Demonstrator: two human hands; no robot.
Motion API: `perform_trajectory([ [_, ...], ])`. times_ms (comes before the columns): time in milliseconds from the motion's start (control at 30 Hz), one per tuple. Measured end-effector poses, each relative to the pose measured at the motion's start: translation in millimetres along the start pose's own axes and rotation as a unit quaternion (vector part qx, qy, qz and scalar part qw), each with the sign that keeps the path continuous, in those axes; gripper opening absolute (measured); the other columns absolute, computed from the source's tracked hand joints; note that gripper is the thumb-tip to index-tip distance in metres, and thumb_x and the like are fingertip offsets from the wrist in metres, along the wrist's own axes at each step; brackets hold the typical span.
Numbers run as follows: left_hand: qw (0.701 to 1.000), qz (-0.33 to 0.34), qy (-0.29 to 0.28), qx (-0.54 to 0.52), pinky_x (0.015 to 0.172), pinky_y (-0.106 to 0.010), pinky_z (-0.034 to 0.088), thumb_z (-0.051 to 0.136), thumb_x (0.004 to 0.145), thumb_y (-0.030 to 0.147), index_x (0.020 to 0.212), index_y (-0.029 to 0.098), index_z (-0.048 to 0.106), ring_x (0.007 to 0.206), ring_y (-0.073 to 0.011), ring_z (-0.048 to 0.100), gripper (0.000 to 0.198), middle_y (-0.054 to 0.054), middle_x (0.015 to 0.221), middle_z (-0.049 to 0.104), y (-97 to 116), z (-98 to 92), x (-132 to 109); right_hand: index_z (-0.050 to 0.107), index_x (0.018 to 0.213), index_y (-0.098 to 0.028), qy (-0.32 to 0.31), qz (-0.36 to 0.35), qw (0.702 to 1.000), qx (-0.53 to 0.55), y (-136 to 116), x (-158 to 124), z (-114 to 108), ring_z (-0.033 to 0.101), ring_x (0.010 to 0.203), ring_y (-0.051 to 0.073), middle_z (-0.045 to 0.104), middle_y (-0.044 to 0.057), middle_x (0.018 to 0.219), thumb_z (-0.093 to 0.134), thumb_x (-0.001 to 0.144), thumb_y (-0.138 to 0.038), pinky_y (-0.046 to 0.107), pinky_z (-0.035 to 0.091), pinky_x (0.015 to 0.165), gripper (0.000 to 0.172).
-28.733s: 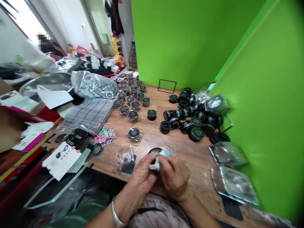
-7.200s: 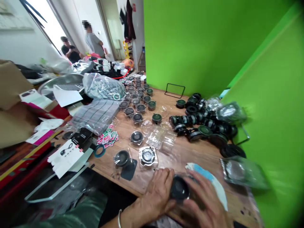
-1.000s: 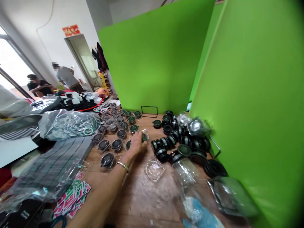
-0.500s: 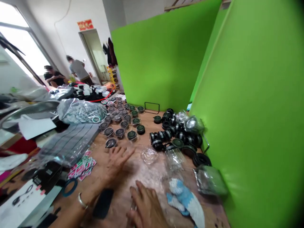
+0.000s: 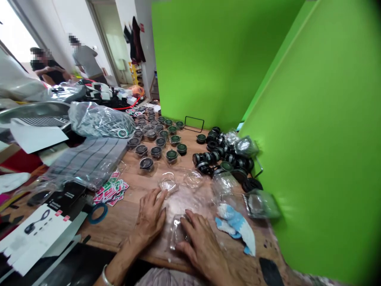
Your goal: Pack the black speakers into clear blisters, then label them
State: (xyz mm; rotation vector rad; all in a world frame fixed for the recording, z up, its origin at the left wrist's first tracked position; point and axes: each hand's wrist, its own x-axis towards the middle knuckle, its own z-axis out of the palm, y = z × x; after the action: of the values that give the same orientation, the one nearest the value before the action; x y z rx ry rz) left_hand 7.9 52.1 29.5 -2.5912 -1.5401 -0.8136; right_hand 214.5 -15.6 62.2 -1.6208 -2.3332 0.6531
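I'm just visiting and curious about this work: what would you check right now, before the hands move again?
1. Right hand on the crumpled clear plastic piece: ok, its fingers rest on it.
2. Anything inside that piece: cannot tell, the fingers and glare hide it.
3. Left hand: ok, open on the wooden table, fingertips near a clear plastic shell.
4. Blue and white cloth: ok, beside the right hand, apart from it.
5. Black round parts in clear cases: ok, in rows beyond the hands, untouched.
6. Other people: ok, far off near the doorway.
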Motion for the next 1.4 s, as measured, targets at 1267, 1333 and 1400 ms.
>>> perform_trajectory([
  [1267,0.513,-0.415,-0.207,-0.722,0.044,-0.024,0.048,0.074,0.063,0.043,0.125,0.021,0.048,0.061,-0.0178,0.061,0.070,-0.009,0.089,0.066,40.4,-36.5,29.1,0.049,0.121,-0.024,0.210,0.013,0.954,0.215,15.3,-21.1,-35.1,0.057,0.101,0.015,0.054,0.006,0.121,0.051,0.087,-0.028,0.028,0.048,0.085,0.034],
  [1333,0.414,-0.461,-0.192,-0.761,0.049,-0.027,0.050,0.070,0.066,0.051,0.124,0.017,0.048,0.062,-0.0189,0.061,0.070,-0.013,0.085,0.067,44.6,-41.5,37.7,0.057,0.111,-0.022,0.269,0.093,0.955,0.087,43.0,-37.2,-32.9,0.056,0.103,0.019,0.059,0.008,0.111,0.047,0.089,-0.027,0.034,0.046,0.089,0.025],
  [1400,0.372,-0.478,-0.161,-0.779,0.057,-0.031,0.052,0.066,0.068,0.057,0.118,0.012,0.052,0.066,-0.0207,0.062,0.069,-0.016,0.081,0.067,49.0,-43.6,45.0,0.060,0.102,-0.019,0.279,0.175,0.944,-0.031,69.8,-47.1,-27.2,0.055,0.101,0.024,0.061,0.011,0.105,0.049,0.087,-0.029,0.040,0.044,0.089,0.022],
])
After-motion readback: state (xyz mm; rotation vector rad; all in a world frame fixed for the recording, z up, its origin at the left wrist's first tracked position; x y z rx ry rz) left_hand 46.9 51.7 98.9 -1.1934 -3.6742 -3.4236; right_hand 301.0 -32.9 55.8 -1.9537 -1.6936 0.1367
